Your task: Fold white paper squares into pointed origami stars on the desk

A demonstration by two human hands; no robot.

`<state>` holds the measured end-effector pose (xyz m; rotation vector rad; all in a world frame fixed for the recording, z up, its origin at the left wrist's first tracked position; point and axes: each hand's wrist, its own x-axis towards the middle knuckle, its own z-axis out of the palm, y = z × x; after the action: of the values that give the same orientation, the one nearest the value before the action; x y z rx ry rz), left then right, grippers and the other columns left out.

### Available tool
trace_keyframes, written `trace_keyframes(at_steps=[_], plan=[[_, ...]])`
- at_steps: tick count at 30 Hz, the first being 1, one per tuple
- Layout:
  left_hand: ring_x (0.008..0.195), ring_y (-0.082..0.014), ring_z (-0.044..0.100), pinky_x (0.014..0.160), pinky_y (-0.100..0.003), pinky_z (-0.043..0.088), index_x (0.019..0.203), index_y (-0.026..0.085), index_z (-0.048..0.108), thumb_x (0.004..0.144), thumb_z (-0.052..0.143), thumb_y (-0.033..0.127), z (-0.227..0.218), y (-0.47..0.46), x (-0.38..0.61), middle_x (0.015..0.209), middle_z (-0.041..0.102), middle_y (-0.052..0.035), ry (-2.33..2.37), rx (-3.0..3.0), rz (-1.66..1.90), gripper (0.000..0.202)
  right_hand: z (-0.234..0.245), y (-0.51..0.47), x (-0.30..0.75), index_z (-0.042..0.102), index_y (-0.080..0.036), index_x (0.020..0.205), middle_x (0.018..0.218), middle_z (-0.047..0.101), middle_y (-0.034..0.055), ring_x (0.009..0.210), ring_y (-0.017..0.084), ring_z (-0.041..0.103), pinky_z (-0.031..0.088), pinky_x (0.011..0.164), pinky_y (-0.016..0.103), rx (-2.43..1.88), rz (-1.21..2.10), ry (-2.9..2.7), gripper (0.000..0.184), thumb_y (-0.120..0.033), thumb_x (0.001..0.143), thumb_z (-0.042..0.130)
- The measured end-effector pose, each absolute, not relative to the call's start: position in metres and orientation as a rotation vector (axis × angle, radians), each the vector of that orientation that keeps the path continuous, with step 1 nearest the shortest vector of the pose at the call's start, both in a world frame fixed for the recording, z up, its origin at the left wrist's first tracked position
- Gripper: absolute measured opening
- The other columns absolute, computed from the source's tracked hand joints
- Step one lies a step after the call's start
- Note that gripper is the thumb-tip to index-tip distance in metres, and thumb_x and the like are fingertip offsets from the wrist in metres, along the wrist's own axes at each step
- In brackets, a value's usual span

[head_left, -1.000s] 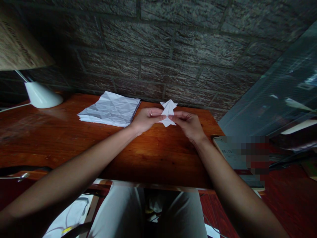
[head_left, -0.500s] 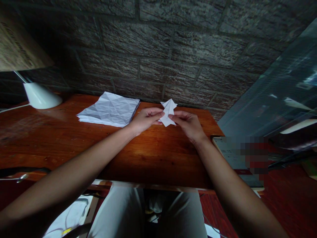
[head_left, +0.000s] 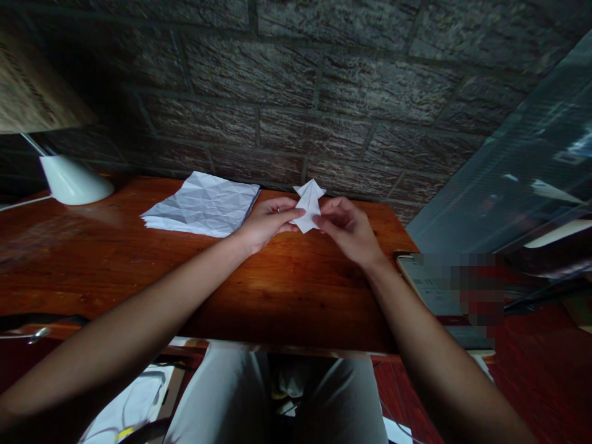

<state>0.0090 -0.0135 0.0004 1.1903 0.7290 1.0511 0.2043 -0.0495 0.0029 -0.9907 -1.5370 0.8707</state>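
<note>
A small white origami piece [head_left: 307,209] is held up above the far part of the wooden desk, two points spreading at its top and one corner pointing down. My left hand [head_left: 272,223] pinches its left side, thumb on the front and fingers behind. At its lower right edge rests the thumb of my right hand [head_left: 348,228], with the fingers curled; their tips are partly hidden. To the left of my left hand lies a stack of creased white paper sheets [head_left: 203,203].
A lamp with a white base [head_left: 76,179] stands on the desk [head_left: 287,296] at the left. Behind the desk rises a dark brick wall [head_left: 287,129]. By the right edge sits a tablet-like device [head_left: 428,287], partly pixelated, near a translucent panel [head_left: 481,179].
The origami piece has shifted slightly left and tilted a little. My right hand's fingers have loosened and drawn back from its upper right side, while my left hand keeps its pinch.
</note>
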Motion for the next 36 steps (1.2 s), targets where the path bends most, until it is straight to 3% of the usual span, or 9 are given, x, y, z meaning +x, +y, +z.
trace_keyframes(at_steps=[3,7,10,15,21,30,36], plan=[[0.082,-0.0146,0.07,0.076,-0.027,0.057,0.084,0.015,0.077,0.064,0.093,0.028,0.002,-0.014,0.009,0.089,0.077,-0.0048,0.714,1.109,1.079,0.029,-0.002,-0.051,0.205,0.069,-0.026,0.102,0.096,0.073,0.0013,0.083,0.018,0.068,0.055,0.081,0.034,-0.973,0.803,-1.735,0.027,-0.037,0.082,0.082],[0.084,-0.0156,0.071,0.079,-0.028,0.058,0.083,0.015,0.078,0.062,0.091,0.023,0.003,-0.015,0.009,0.091,0.078,-0.0047,0.688,1.079,1.089,0.026,-0.011,-0.047,0.206,0.07,-0.027,0.114,0.109,0.075,0.003,0.094,0.021,0.069,0.056,0.082,0.034,-0.891,0.675,-1.863,0.036,-0.028,0.08,0.081],[0.083,-0.0155,0.072,0.08,-0.029,0.059,0.084,0.016,0.079,0.065,0.089,0.022,0.003,-0.015,0.009,0.09,0.079,-0.0045,0.676,1.071,1.085,0.023,-0.013,-0.046,0.206,0.072,-0.027,0.115,0.101,0.075,0.0019,0.086,0.019,0.069,0.056,0.079,0.032,-0.921,0.631,-1.854,0.033,-0.025,0.082,0.078],[0.077,-0.0139,0.072,0.076,-0.028,0.061,0.086,0.016,0.08,0.067,0.085,0.015,0.002,-0.012,0.008,0.086,0.079,-0.0042,0.659,1.034,1.077,0.019,-0.01,-0.046,0.208,0.077,-0.026,0.109,0.08,0.073,-0.0011,0.072,0.017,0.065,0.053,0.071,0.03,-1.028,0.578,-1.798,0.023,-0.032,0.087,0.077],[0.083,-0.0156,0.073,0.086,-0.033,0.061,0.09,0.014,0.079,0.072,0.084,0.012,0.002,-0.009,0.006,0.094,0.08,-0.0063,0.645,1.027,1.064,0.019,-0.011,-0.045,0.207,0.08,-0.028,0.11,0.089,0.078,0.001,0.08,0.019,0.07,0.056,0.076,0.034,-1.0,0.612,-1.76,0.027,-0.039,0.086,0.082],[0.081,-0.0149,0.073,0.083,-0.031,0.061,0.086,0.014,0.077,0.075,0.079,0.005,0.005,-0.011,0.008,0.09,0.08,-0.0059,0.666,0.903,1.053,0.015,-0.009,-0.047,0.206,0.083,-0.028,0.106,0.097,0.081,0.0028,0.095,0.024,0.075,0.06,0.086,0.04,-0.961,0.676,-1.707,0.031,-0.043,0.08,0.088],[0.084,-0.0161,0.072,0.084,-0.034,0.061,0.089,0.016,0.079,0.073,0.084,0.016,0.004,-0.01,0.007,0.089,0.078,-0.0042,0.678,1.047,1.075,0.016,-0.007,-0.047,0.205,0.083,-0.027,0.105,0.1,0.084,0.0031,0.091,0.022,0.077,0.061,0.087,0.04,-0.96,0.749,-1.657,0.029,-0.043,0.081,0.086]])
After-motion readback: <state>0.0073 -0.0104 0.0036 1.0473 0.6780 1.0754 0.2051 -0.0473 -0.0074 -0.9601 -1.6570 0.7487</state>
